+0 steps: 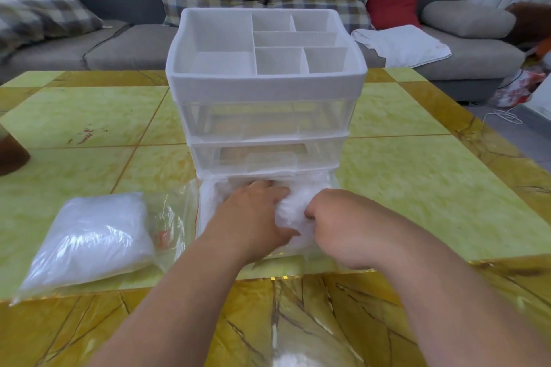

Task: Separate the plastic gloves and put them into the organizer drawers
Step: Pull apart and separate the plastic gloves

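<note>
The wad of gloves (pixel 293 207) is thin, cloudy white film, crumpled and springy-looking, and it fills the bottom drawer (pixel 210 208), which is pulled out toward the near edge of the table (pixel 417 188). The left hand (pixel 253 217) and the right hand (pixel 340 223) meet over it. Both have fingers curled into the plastic, bunching the film between them, though the fingertips are buried and cannot be seen.

This looks like the filling step, with loose gloves being packed or teased apart inside the drawer. The next move probably calls for pressing the film low enough to clear the frame above, then sliding the drawer shut without snagging any stray plastic.

Just left of the drawer lies a slack clear bag (pixel 170 217). Beyond it, further left, is a full bag of gloves (pixel 89 235), plump and not yet sorted.

Above the open drawer, the organizer (pixel 265 80) has two more clear drawers, both closed and seemingly without gloves. A white divided tray sits on top.
</note>
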A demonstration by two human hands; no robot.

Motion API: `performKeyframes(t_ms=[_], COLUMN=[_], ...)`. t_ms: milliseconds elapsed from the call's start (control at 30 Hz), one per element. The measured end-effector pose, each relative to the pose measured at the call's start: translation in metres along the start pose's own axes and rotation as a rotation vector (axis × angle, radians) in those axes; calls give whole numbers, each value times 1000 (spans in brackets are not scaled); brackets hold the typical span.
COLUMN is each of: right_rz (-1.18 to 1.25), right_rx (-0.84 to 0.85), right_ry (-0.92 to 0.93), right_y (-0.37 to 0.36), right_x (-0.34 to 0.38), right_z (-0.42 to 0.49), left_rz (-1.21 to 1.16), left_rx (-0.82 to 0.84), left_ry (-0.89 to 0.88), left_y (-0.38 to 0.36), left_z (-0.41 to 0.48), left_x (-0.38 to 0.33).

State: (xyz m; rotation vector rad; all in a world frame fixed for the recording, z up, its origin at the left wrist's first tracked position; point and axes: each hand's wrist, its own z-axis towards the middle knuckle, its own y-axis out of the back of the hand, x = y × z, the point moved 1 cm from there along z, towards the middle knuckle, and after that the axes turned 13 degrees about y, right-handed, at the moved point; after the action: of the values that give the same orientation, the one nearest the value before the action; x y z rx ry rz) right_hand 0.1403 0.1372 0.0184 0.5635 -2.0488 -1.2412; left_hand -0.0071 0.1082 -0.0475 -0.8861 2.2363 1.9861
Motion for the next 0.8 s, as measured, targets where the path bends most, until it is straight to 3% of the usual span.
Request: performKeyframes(t_ms=[200,333,633,700,800], right_rz=[78,86,-65,-28,36], right_rx=[-252,-22,215,55,-369], right_ry=[85,146,124,133,163], right_y=[23,6,3,14,19], right_x=[-2,0,2,3,-2], right_z=[-17,-9,-11,-14,-4], left_rz=[57,26,59,62,44], left_rx=[-23,-64,4,7,7], left_ry=[24,14,-24,-31,-33], left_y=[-2,-3,-1,0,2], left_z=[3,4,4,3,1], left_x=[-4,-2,5,4,2])
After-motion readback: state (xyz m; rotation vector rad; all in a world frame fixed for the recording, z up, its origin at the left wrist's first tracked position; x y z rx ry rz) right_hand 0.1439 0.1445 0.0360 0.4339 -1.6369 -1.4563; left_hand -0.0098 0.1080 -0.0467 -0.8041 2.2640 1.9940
